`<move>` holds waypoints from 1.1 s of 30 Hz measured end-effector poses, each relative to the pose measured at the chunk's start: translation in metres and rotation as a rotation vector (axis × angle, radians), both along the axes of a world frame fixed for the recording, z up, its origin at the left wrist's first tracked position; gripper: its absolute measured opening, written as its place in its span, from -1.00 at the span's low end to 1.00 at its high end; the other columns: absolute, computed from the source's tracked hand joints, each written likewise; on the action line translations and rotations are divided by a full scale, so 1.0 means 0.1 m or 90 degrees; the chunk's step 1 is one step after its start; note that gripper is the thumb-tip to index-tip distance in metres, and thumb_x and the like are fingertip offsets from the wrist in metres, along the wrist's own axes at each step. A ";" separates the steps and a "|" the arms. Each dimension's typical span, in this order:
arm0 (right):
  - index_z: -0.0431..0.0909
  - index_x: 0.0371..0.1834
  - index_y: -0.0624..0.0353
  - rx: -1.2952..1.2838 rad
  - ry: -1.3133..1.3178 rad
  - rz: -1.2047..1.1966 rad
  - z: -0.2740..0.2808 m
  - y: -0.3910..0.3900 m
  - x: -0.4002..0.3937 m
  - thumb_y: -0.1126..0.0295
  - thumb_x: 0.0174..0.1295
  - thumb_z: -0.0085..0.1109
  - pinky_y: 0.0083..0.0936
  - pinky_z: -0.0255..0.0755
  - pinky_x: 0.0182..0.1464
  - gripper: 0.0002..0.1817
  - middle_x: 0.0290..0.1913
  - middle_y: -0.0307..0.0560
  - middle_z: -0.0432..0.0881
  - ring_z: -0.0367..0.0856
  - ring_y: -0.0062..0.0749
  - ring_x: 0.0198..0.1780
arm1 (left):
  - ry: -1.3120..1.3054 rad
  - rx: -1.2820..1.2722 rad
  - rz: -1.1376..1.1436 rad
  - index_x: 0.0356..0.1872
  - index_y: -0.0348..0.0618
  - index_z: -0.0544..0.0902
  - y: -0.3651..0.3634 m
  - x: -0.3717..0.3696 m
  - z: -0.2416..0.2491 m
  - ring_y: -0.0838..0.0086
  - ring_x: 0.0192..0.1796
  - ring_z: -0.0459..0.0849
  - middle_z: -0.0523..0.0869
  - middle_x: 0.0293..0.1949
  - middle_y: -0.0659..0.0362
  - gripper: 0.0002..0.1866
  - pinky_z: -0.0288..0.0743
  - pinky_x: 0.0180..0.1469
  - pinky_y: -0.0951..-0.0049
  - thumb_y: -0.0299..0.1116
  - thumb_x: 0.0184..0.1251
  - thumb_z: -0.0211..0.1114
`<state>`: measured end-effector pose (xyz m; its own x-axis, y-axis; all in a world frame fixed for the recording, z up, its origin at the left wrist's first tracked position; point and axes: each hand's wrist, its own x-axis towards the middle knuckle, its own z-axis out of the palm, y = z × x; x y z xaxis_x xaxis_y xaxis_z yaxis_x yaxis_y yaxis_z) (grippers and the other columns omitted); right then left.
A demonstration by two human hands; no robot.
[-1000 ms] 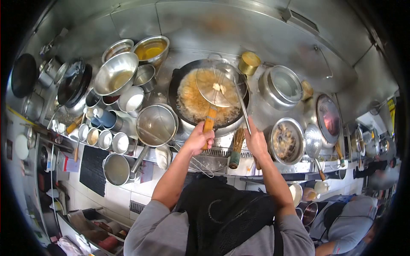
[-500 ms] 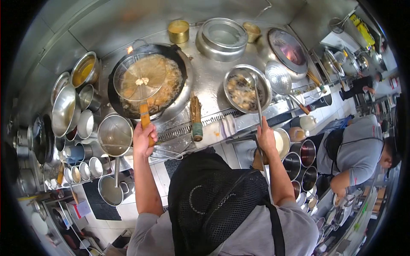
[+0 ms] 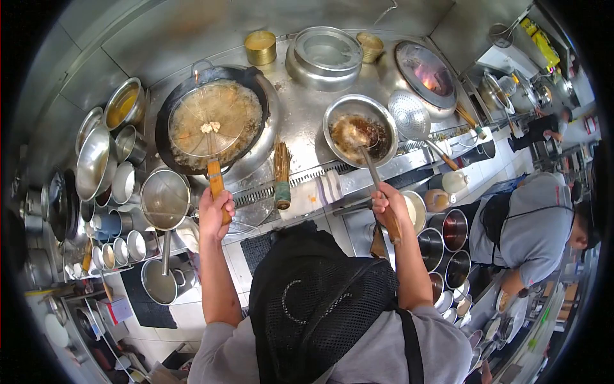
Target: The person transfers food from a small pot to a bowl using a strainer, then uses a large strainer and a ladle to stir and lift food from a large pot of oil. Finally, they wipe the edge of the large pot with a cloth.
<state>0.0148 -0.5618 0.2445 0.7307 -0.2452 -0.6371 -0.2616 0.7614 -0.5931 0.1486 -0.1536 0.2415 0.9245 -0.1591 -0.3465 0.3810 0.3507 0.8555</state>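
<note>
My left hand [image 3: 216,211] is closed round the wooden handle of a wire mesh strainer [image 3: 208,121]. The strainer lies over a wok [image 3: 163,150] of bubbling oil, with a small pale lump [image 3: 210,127] on its mesh. My right hand [image 3: 390,208] grips the wooden-ended handle of a ladle [image 3: 372,168]. The ladle's head is down in a steel bowl [image 3: 330,105] of brown liquid and pale pieces, partly hidden by the liquid. Between wok and bowl lies a bamboo brush [image 3: 282,176].
A lidded steel pot [image 3: 324,73], gold tin [image 3: 261,51], perforated skimmer [image 3: 409,115] and lit burner [image 3: 427,77] are on the counter. A second strainer [image 3: 165,198], bowls and pots crowd the left. A co-worker [image 3: 531,224] stands at the right.
The ladle has tipped lower in the bowl, and dark liquid now shows there. My right hand has shifted slightly down and left. Fewer orange pieces are visible in the wok.
</note>
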 end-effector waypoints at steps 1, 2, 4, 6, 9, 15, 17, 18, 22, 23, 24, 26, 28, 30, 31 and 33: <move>0.32 -0.35 0.07 0.000 0.000 0.000 0.06 -0.01 -0.03 0.28 0.46 -0.01 -0.76 0.17 -0.68 -0.79 -0.53 -0.32 0.35 0.24 -0.78 -0.67 | 0.000 0.000 0.000 -0.11 -0.24 0.39 -0.01 0.00 0.00 0.62 -0.52 0.45 0.52 -0.37 0.19 -0.82 0.37 -0.55 0.59 -0.55 0.34 0.17; 0.32 -0.36 0.08 0.040 -0.006 -0.008 0.11 -0.03 -0.06 0.27 0.47 -0.02 -0.76 0.18 -0.68 -0.77 -0.54 -0.33 0.35 0.24 -0.77 -0.67 | -0.002 0.003 0.001 -0.11 -0.24 0.39 -0.03 0.00 0.00 0.62 -0.52 0.45 0.52 -0.37 0.19 -0.82 0.37 -0.55 0.59 -0.55 0.34 0.18; 0.32 -0.37 0.09 0.077 -0.012 -0.018 0.14 -0.10 -0.12 0.26 0.49 -0.03 -0.76 0.18 -0.68 -0.75 -0.54 -0.33 0.35 0.24 -0.77 -0.67 | -0.005 0.003 0.001 -0.11 -0.24 0.40 -0.05 0.01 0.01 0.62 -0.51 0.45 0.52 -0.38 0.19 -0.82 0.36 -0.55 0.59 -0.55 0.34 0.18; 0.31 -0.30 0.10 0.146 -0.019 0.019 0.17 -0.14 -0.16 0.25 0.51 -0.05 -0.75 0.18 -0.68 -0.78 -0.49 -0.31 0.36 0.25 -0.75 -0.67 | 0.004 -0.001 -0.007 -0.10 -0.21 0.37 -0.07 0.02 0.00 0.60 -0.50 0.47 0.51 -0.38 0.19 -0.80 0.38 -0.54 0.55 -0.54 0.34 0.18; 0.31 -0.28 0.10 0.126 -0.021 0.026 0.34 -0.11 -0.19 0.24 0.52 -0.08 -0.74 0.20 -0.69 -0.78 -0.50 -0.32 0.35 0.26 -0.74 -0.67 | 0.008 -0.003 -0.014 -0.10 -0.21 0.37 -0.08 0.05 -0.03 0.60 -0.51 0.46 0.50 -0.38 0.19 -0.79 0.37 -0.55 0.55 -0.54 0.33 0.19; 0.32 -0.44 0.11 0.028 0.016 0.036 0.87 0.04 -0.10 0.18 0.53 -0.11 -0.76 0.22 -0.72 -0.65 -0.63 -0.39 0.26 0.24 -0.76 -0.70 | 0.016 -0.028 -0.020 -0.03 -0.20 0.34 -0.07 0.11 -0.15 0.58 -0.52 0.47 0.51 -0.38 0.17 -0.72 0.39 -0.56 0.54 -0.55 0.31 0.21; 0.32 -0.45 0.10 0.051 0.043 0.061 0.96 0.04 -0.03 0.14 0.54 -0.13 -0.76 0.23 -0.74 -0.62 -0.69 -0.40 0.26 0.21 -0.73 -0.77 | 0.024 -0.039 -0.018 -0.01 -0.20 0.33 -0.07 0.13 -0.17 0.58 -0.52 0.48 0.52 -0.38 0.17 -0.70 0.40 -0.56 0.54 -0.56 0.31 0.21; 0.32 -0.47 0.08 0.078 0.059 0.099 1.05 0.05 0.01 0.10 0.54 -0.15 -0.76 0.26 -0.74 -0.59 -0.75 -0.42 0.25 0.22 -0.69 -0.80 | 0.027 -0.046 -0.022 0.00 -0.20 0.32 -0.07 0.15 -0.17 0.58 -0.52 0.48 0.52 -0.38 0.16 -0.69 0.40 -0.57 0.53 -0.56 0.31 0.20; 0.33 -0.47 0.10 0.127 0.054 0.155 1.31 0.22 0.27 0.09 0.55 -0.20 -0.72 0.33 -0.73 -0.57 -0.77 -0.38 0.28 0.32 -0.65 -0.78 | 0.018 -0.037 -0.033 0.03 -0.21 0.30 -0.06 0.18 -0.19 0.55 -0.52 0.49 0.52 -0.38 0.16 -0.65 0.45 -0.55 0.51 -0.56 0.30 0.21; 0.33 -0.47 0.12 0.154 0.035 0.175 1.36 0.30 0.36 0.11 0.56 -0.20 -0.72 0.33 -0.73 -0.57 -0.76 -0.36 0.29 0.32 -0.65 -0.78 | 0.022 -0.049 -0.021 0.03 -0.22 0.29 -0.08 0.17 -0.15 0.54 -0.52 0.50 0.52 -0.38 0.16 -0.64 0.47 -0.54 0.48 -0.57 0.29 0.21; 0.33 -0.46 0.14 0.182 0.017 0.195 1.40 0.38 0.45 0.12 0.56 -0.21 -0.72 0.34 -0.73 -0.57 -0.74 -0.34 0.31 0.33 -0.66 -0.77 | 0.022 -0.051 -0.002 0.03 -0.22 0.29 -0.08 0.18 -0.15 0.54 -0.52 0.50 0.52 -0.38 0.16 -0.64 0.47 -0.54 0.48 -0.57 0.29 0.21; 0.32 -0.46 0.18 0.201 0.002 0.219 1.41 0.54 0.66 0.15 0.57 -0.22 -0.71 0.34 -0.73 -0.57 -0.71 -0.32 0.32 0.32 -0.67 -0.77 | 0.040 -0.064 -0.023 0.05 -0.23 0.29 -0.08 0.21 -0.14 0.54 -0.52 0.50 0.51 -0.39 0.18 -0.63 0.47 -0.55 0.46 -0.59 0.28 0.20; 0.36 -0.26 0.02 0.205 -0.040 0.275 1.30 0.65 0.89 0.26 0.51 -0.07 -0.73 0.21 -0.73 -0.84 -0.43 -0.23 0.43 0.30 -0.73 -0.68 | 0.041 -0.061 -0.022 0.08 -0.26 0.28 -0.06 0.23 -0.06 0.54 -0.52 0.50 0.50 -0.40 0.19 -0.61 0.47 -0.55 0.45 -0.60 0.29 0.19; 0.35 -0.17 -0.03 0.104 -0.062 0.300 1.28 0.94 1.14 0.31 0.48 -0.02 -0.77 0.16 -0.72 -0.94 -0.42 -0.27 0.41 0.27 -0.77 -0.67 | 0.048 -0.062 -0.037 0.08 -0.25 0.31 -0.04 0.26 -0.04 0.55 -0.51 0.48 0.52 -0.40 0.18 -0.60 0.41 -0.54 0.48 -0.58 0.26 0.22; 0.36 -0.06 0.00 0.046 -0.069 0.332 1.23 1.08 1.28 0.31 0.46 0.00 -0.76 0.15 -0.71 -0.90 -0.41 -0.26 0.42 0.26 -0.77 -0.66 | 0.056 -0.074 -0.033 0.08 -0.25 0.32 -0.02 0.28 -0.02 0.54 -0.52 0.48 0.52 -0.40 0.18 -0.61 0.42 -0.53 0.48 -0.58 0.26 0.21; 0.23 0.36 0.19 -0.145 -0.035 0.338 1.20 1.43 1.50 0.34 0.43 0.06 -0.70 0.14 -0.68 -0.51 -0.40 -0.22 0.45 0.24 -0.74 -0.66 | 0.040 -0.088 -0.042 0.06 -0.26 0.33 0.05 0.36 -0.07 0.54 -0.52 0.48 0.52 -0.40 0.17 -0.63 0.42 -0.53 0.48 -0.58 0.27 0.21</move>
<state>0.1645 -0.4184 0.3640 0.8215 0.0381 -0.5689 -0.5373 0.3858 -0.7500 0.1851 -0.1484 0.2345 0.8878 -0.2686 -0.3738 0.4581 0.4362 0.7745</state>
